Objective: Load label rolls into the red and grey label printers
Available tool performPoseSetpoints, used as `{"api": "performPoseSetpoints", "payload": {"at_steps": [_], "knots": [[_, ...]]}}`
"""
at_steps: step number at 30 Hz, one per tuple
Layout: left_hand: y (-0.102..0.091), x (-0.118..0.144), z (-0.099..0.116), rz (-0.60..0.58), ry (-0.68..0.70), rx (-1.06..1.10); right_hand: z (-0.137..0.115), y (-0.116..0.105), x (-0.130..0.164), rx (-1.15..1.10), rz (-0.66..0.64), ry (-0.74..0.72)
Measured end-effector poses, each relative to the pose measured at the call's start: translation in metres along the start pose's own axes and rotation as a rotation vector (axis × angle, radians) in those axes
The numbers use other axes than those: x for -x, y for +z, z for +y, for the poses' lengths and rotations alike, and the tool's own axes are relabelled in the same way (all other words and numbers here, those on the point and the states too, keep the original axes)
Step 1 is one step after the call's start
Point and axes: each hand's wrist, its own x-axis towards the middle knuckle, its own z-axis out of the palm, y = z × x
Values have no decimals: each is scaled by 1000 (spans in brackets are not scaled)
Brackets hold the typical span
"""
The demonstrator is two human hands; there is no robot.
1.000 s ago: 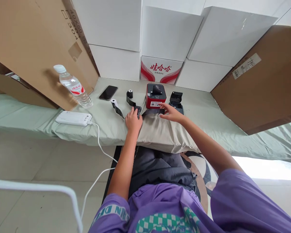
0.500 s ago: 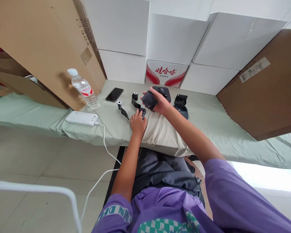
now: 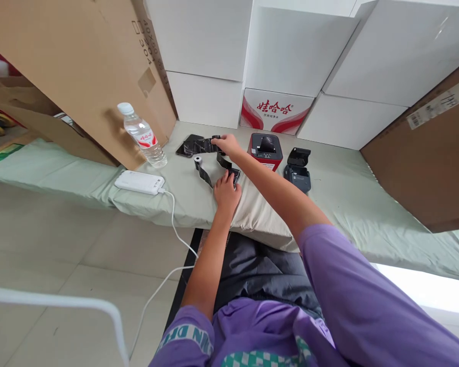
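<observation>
Black strip [image 3: 197, 146] is up at the back left of the bench, lying across the dark phone [image 3: 181, 151] and hiding part of it. The person's right hand [image 3: 227, 145] has its thumb and fingers pinched on the strip's right end. That arm reaches in front of the red and black box [image 3: 265, 148], just covering its bottom corner. The left hand [image 3: 227, 192] has its fingers bent down on a small dark piece [image 3: 235, 176]; I can't tell if they grip it or just press. A little roll [image 3: 198, 160] sits close by, with a dark tail curling toward that hand. On the left are a water bottle [image 3: 147, 140] and a white power bank [image 3: 139, 182] with a cord. On the right, a small dark gadget [image 3: 298, 173] has its lid up. White boxes [image 3: 208, 102] make a wall behind, and big brown boxes [image 3: 436, 153] stand at both sides.
</observation>
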Motion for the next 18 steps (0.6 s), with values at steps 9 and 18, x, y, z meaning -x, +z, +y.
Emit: {"api": "performPoseSetpoints", "payload": {"at_steps": [9, 18], "knots": [[-1, -1, 0, -12, -6, -6, 9, 34, -7, 642, 84, -294], [0, -1, -2, 5, -5, -21, 23, 21, 6, 657, 156, -392]]}}
